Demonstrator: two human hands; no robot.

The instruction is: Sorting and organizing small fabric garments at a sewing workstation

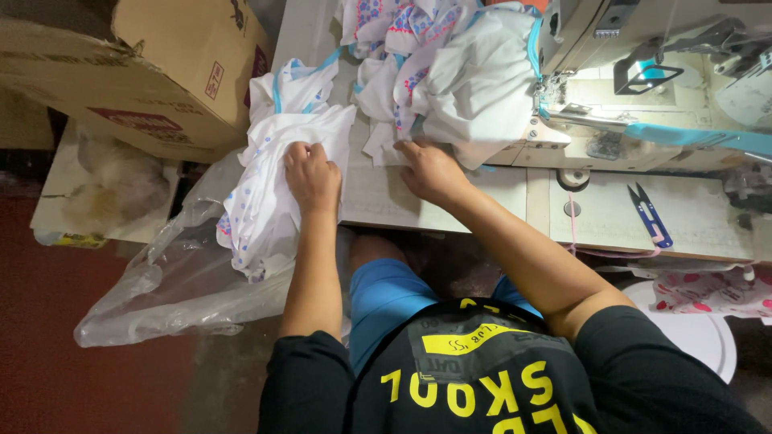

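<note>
My left hand (312,175) grips a bunch of white cloth with small blue dots and blue trim (269,173) that hangs over the left edge of the sewing table (450,205). My right hand (432,170) rests on the table with its fingers on the edge of a second heap of white cloth with pink and blue print (450,68). That heap lies against the sewing machine (643,72).
A clear plastic bag (173,281) hangs below the table's left edge. Cardboard boxes (145,64) stand at the left. Blue thread snips (647,213) lie on the table at the right. Pink dotted cloth (708,289) and a white round lid (700,333) sit at the lower right.
</note>
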